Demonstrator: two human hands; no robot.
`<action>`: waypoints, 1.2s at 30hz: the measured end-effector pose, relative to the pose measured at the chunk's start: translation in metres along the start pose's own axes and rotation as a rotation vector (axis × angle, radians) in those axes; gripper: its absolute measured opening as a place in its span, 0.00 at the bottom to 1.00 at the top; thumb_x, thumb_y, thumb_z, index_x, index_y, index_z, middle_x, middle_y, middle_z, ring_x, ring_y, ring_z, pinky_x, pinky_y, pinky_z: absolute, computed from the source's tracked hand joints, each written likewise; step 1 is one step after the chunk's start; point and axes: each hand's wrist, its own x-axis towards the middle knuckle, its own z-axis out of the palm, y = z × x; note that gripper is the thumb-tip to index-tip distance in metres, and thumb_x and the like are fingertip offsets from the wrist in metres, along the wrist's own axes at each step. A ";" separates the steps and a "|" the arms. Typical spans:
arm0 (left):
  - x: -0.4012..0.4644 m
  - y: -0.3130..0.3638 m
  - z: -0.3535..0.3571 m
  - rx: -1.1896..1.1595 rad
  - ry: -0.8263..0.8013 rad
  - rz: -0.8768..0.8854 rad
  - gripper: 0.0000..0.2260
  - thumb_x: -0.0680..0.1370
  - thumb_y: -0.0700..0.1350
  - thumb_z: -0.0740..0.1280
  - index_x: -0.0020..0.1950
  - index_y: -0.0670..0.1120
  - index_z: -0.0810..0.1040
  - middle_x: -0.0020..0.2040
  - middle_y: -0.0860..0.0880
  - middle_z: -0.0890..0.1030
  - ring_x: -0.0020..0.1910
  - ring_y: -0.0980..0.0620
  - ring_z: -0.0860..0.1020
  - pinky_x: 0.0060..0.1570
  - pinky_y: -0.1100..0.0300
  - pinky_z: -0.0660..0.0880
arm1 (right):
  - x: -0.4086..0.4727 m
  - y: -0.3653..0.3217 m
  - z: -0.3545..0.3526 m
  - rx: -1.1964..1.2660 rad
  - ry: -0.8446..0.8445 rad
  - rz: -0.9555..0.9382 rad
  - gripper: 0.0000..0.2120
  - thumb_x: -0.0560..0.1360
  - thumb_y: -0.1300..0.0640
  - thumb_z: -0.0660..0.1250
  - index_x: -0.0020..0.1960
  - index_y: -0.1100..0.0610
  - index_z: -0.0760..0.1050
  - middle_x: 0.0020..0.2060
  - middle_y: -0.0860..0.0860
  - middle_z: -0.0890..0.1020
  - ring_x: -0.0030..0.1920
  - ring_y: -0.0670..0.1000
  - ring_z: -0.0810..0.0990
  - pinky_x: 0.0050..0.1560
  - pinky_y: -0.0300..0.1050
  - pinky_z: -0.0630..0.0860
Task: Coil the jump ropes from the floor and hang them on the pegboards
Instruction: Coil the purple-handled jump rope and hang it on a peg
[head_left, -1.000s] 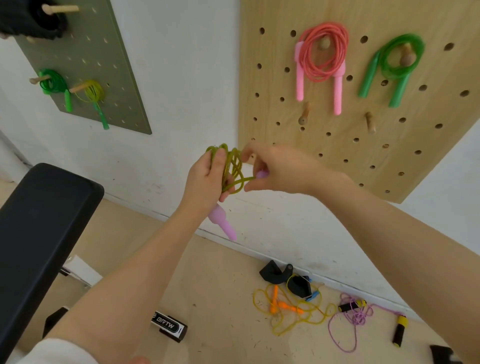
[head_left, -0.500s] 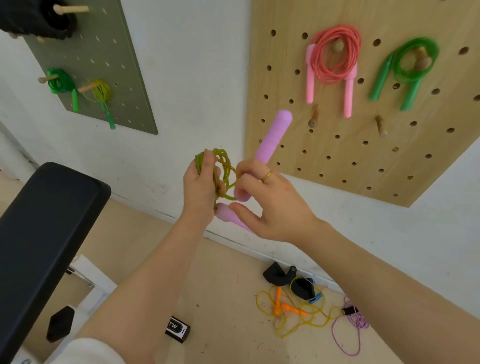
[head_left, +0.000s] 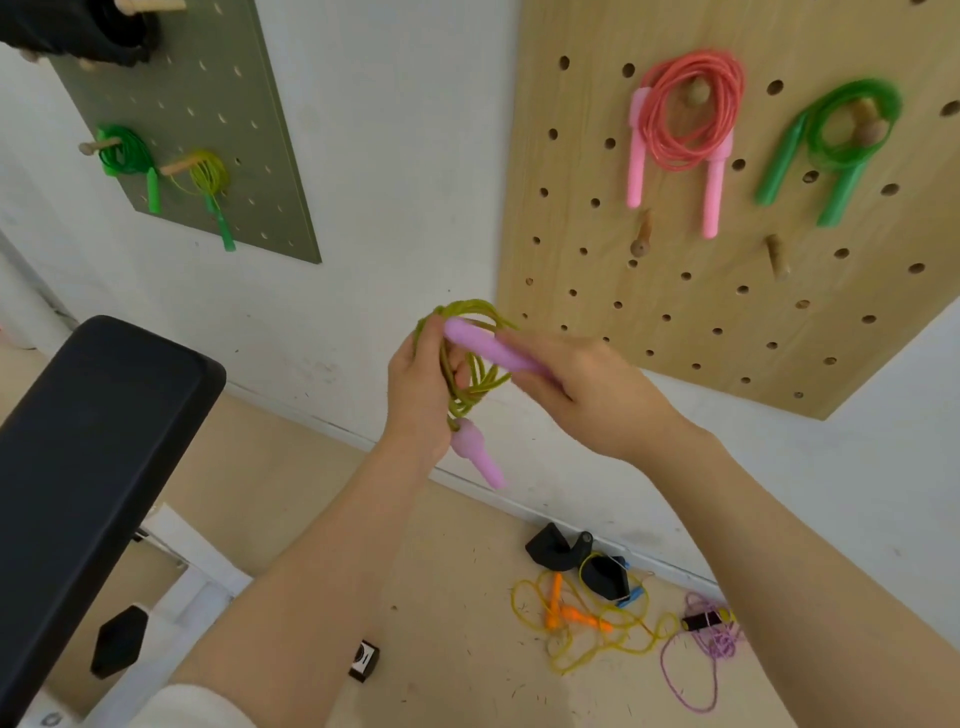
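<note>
A coiled olive-green jump rope is gripped in the left hand, one lilac handle hanging below. Its other lilac handle is pinched in the right hand and laid across the coil. Beyond, loose ropes lie on the floor; a wooden pegboard carries coiled ropes.

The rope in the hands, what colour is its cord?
Olive green cord, best in the head view.
</note>
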 end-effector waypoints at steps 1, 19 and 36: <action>0.002 0.002 -0.001 0.009 0.001 -0.006 0.15 0.79 0.49 0.59 0.33 0.47 0.69 0.24 0.51 0.67 0.25 0.53 0.65 0.29 0.59 0.63 | -0.003 0.001 0.001 0.003 -0.055 0.023 0.17 0.77 0.54 0.57 0.64 0.53 0.73 0.42 0.53 0.80 0.38 0.53 0.74 0.39 0.49 0.71; -0.032 0.048 0.020 0.081 -0.795 0.217 0.04 0.73 0.42 0.63 0.44 0.42 0.75 0.21 0.52 0.66 0.17 0.56 0.61 0.21 0.68 0.60 | 0.016 -0.051 0.009 0.464 1.020 0.331 0.17 0.73 0.49 0.51 0.58 0.53 0.67 0.53 0.51 0.73 0.52 0.51 0.72 0.57 0.61 0.68; -0.011 0.047 -0.051 0.207 -0.959 -0.057 0.09 0.62 0.46 0.69 0.33 0.41 0.77 0.20 0.53 0.66 0.17 0.58 0.62 0.21 0.71 0.61 | 0.032 0.036 -0.025 2.279 1.063 0.783 0.20 0.83 0.58 0.45 0.53 0.73 0.67 0.48 0.65 0.74 0.50 0.61 0.75 0.40 0.53 0.78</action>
